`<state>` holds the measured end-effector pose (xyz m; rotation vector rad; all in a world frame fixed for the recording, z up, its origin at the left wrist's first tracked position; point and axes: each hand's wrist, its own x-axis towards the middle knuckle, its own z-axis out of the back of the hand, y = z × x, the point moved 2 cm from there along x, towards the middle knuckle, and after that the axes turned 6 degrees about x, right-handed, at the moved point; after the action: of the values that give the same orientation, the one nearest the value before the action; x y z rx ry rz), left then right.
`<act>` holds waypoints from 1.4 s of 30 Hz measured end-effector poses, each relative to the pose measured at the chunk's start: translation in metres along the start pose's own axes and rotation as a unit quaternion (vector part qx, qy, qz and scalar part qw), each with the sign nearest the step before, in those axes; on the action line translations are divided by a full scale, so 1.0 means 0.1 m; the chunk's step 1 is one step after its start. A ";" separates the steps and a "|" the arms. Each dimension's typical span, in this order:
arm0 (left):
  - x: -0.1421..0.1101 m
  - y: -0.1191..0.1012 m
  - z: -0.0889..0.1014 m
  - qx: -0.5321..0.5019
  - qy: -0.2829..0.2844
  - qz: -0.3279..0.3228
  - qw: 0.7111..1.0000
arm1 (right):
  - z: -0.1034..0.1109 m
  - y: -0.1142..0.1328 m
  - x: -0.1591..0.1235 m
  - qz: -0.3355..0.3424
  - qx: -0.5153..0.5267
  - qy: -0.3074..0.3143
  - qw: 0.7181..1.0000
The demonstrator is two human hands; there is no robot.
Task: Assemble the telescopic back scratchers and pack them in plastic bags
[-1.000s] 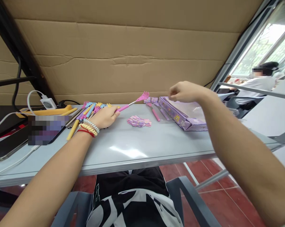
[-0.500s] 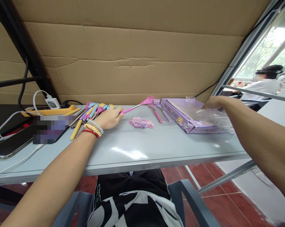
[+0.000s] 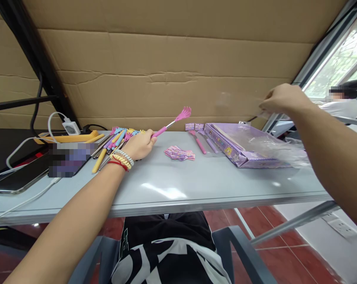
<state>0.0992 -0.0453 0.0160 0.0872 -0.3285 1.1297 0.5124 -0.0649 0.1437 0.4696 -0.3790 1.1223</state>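
My left hand (image 3: 139, 146), with bracelets at the wrist, is closed round the handle of a pink back scratcher (image 3: 163, 129). Its hand-shaped head points up and to the right, above the table. Beside that hand lies a pile of back scratchers (image 3: 107, 146) in yellow, blue, purple and pink. Raised over the purple box (image 3: 225, 148), my right hand (image 3: 280, 98) pinches a clear plastic bag (image 3: 225, 99), faint against the cardboard. Left of the box, a pink and a purple back scratcher (image 3: 199, 142) lie in clear wrapping. A small stack of pink printed cards (image 3: 180, 153) sits mid-table.
Phones (image 3: 21, 173), a white charger (image 3: 71, 127) and cables occupy the table's left side. More clear plastic bags (image 3: 264, 146) cover the purple box. A cardboard wall (image 3: 172, 59) closes off the back. Another person (image 3: 345, 98) is at the far right.
My right hand has lifted up from the box, bringing a clear plastic bag with it. The pink back scratcher's head has risen slightly in my left hand.
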 end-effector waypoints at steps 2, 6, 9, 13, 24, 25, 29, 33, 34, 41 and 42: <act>0.01 0.01 0.00 -0.006 -0.032 0.021 0.999 | 0.07 0.31 -0.15 -0.028 0.134 0.030 0.990; 0.02 0.04 0.00 -0.034 -0.063 0.036 0.997 | -0.05 0.95 -0.50 0.016 0.338 0.073 0.938; 0.02 0.08 0.00 -0.037 -0.078 0.036 0.996 | -0.35 1.33 -0.79 0.040 0.444 0.174 0.878; 0.01 0.10 -0.02 -0.026 -0.081 0.039 0.996 | -0.80 1.67 -1.14 -0.027 0.541 0.277 0.793; -0.03 -0.05 0.01 -0.053 -0.055 -0.011 0.997 | -1.23 1.74 -1.51 0.196 0.535 0.397 0.720; -0.04 -0.07 0.01 -0.058 -0.047 -0.026 0.997 | -1.22 1.73 -1.51 0.208 0.546 0.375 0.720; -0.10 -0.18 0.01 -0.085 -0.016 -0.108 0.990 | -1.13 1.74 -1.53 0.213 0.614 0.320 0.689; -0.12 -0.25 0.00 -0.109 -0.021 -0.159 0.981 | -1.09 1.80 -1.59 0.224 0.664 0.315 0.641; -0.12 -0.25 0.00 -0.116 -0.024 -0.164 0.979 | -1.08 1.82 -1.59 0.215 0.678 0.310 0.631; -0.08 -0.16 0.05 -0.044 -0.051 -0.025 0.997 | -1.03 1.78 -1.47 0.075 0.731 0.276 0.620; -0.08 -0.14 0.04 -0.018 -0.034 0.002 0.999 | -1.02 1.76 -1.46 0.066 0.722 0.271 0.634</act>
<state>0.1080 -0.0589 0.0187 0.0931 -0.4088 1.1271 0.2994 -0.0590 0.0120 1.4546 1.2061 1.4707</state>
